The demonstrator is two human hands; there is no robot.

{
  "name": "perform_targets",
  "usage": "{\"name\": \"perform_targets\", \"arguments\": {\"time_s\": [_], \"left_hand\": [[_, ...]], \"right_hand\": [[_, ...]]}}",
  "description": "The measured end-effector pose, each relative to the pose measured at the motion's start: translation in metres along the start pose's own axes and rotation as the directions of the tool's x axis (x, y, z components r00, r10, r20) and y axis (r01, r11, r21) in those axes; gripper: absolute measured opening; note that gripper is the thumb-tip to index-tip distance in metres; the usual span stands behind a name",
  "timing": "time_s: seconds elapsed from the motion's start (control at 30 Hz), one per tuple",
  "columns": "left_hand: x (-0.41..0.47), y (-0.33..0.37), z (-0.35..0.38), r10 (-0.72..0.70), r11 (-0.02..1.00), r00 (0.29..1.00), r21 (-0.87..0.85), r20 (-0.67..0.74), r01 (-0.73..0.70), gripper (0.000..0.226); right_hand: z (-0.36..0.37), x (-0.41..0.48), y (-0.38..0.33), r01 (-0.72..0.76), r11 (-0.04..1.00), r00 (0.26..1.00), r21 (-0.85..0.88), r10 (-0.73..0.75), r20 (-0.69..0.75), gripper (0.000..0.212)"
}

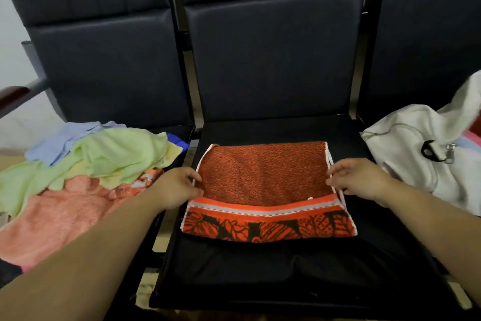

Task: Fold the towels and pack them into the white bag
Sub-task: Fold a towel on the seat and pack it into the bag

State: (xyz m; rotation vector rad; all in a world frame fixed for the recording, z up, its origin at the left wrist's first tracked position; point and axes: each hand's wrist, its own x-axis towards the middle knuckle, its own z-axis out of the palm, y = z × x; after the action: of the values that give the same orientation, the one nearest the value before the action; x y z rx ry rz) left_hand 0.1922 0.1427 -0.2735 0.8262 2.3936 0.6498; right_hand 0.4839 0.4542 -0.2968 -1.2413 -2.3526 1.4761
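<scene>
An orange-and-black patterned towel (265,185) lies folded on the middle seat (260,273), its upper layer folded down over the bordered lower strip. My left hand (179,186) pinches the towel's left edge between thumb and fingers. My right hand (356,177) touches the right edge with its fingers lightly curled at the white hem. The white bag (416,148) lies on the right seat, its mouth toward the right with pink and blue cloth showing inside. A heap of loose towels (86,164) in green, blue, yellow and peach covers the left seat.
Dark padded seat backs (270,60) rise behind all three seats. A wooden armrest (13,95) sticks out at the far left. The bag carries a black clip and a metal buckle (451,151). Gaps between the seats show the floor.
</scene>
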Motion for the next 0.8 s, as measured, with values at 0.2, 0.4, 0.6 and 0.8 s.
{"name": "perform_targets", "arguments": {"time_s": [0.2,0.4,0.6,0.8], "left_hand": [[0.057,0.011,0.005,0.015,0.997,0.934,-0.064,-0.356,-0.041,0.025],[0.110,0.024,0.008,0.161,0.984,0.910,0.129,-0.382,-0.120,0.017],[0.128,0.029,0.017,0.273,0.954,0.885,0.224,-0.376,-0.199,0.012],[0.134,0.031,0.001,-0.072,0.967,0.918,-0.254,-0.390,-0.032,0.010]], "right_hand": [[0.007,0.054,-0.010,0.092,0.994,0.959,0.055,-0.074,-0.272,0.021],[0.017,0.076,-0.010,0.063,0.995,0.904,-0.080,-0.090,-0.418,0.029],[0.023,0.085,-0.012,-0.002,0.993,0.875,-0.118,-0.056,-0.482,0.034],[0.025,0.083,-0.009,0.023,0.988,0.868,-0.150,-0.094,-0.488,0.031]]}}
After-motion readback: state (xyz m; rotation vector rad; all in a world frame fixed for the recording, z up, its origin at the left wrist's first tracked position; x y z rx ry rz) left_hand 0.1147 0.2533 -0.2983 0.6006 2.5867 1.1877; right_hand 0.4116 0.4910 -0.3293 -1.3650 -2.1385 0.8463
